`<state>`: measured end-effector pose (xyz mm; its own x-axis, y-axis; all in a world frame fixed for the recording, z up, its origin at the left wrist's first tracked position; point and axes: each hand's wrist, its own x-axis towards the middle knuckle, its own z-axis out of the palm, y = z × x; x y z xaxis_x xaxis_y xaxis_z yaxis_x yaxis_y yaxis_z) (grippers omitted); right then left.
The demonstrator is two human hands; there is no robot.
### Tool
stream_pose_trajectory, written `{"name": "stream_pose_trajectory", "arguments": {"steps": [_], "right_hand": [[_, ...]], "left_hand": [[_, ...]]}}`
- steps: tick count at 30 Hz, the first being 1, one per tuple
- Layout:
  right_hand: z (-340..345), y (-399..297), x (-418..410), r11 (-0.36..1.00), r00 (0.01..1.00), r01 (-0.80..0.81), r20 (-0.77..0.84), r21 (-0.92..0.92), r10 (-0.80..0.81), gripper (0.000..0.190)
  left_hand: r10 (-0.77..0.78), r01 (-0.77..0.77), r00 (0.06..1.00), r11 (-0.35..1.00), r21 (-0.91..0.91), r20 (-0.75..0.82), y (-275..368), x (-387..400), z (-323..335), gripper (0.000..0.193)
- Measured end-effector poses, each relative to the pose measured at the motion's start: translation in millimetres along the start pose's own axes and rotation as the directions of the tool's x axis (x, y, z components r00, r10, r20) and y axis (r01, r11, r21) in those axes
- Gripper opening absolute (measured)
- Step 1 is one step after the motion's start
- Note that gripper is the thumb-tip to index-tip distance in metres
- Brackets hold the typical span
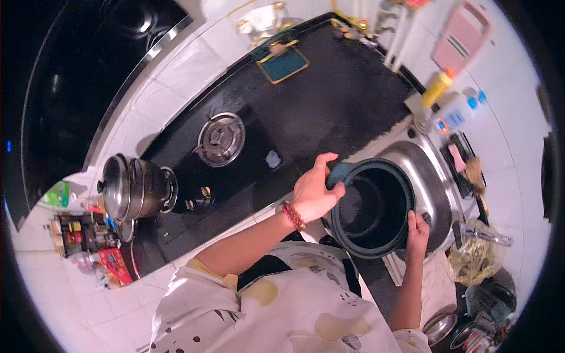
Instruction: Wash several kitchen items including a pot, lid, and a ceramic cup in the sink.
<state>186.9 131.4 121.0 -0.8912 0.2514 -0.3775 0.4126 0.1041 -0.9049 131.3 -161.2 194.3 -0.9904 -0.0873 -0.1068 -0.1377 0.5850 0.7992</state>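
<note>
A deep, dark round pot [368, 207] is tilted so that its open mouth faces up toward me. It is held in front of my waist, partly over the stainless steel sink [441, 176]. My left hand [315, 189], with a red beaded bracelet at the wrist, has its thumb and fingers around a lug on the pot's upper left rim. At the lower right, my right hand [417, 231] grips the rim with the thumb on top. The inside looks dark, and no contents can be made out.
Left of the pot runs a black counter [318, 92] with a gas burner [220, 139] and a grey cloth [273, 159]. A lidded steel pot [132, 187] stands on another burner. Bottles [437, 88], brushes [474, 172] and a yellowish plastic bag [476, 260] line the sink's far side.
</note>
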Motion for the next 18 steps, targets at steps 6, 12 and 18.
{"name": "stream_pose_trajectory", "arguments": {"steps": [6, 12, 18], "right_hand": [[109, -38, -4, 0.904, 0.961, 0.260, 0.176, -0.338, -0.211, 0.025], [238, -78, -27, 0.895, 0.943, 0.269, 0.287, -0.356, -0.169, 0.027], [299, -78, -22, 0.874, 0.949, 0.273, 0.260, -0.402, -0.177, 0.031]], "left_hand": [[-0.172, 0.182, 0.982, 0.969, -0.165, 0.077, -107, -18, -94, 0.051], [-0.100, 0.083, 0.991, 0.983, -0.161, -0.095, -188, -20, -184, 0.048], [-0.137, 0.117, 0.986, 0.975, -0.191, -0.096, -232, -3, -232, 0.051]]}}
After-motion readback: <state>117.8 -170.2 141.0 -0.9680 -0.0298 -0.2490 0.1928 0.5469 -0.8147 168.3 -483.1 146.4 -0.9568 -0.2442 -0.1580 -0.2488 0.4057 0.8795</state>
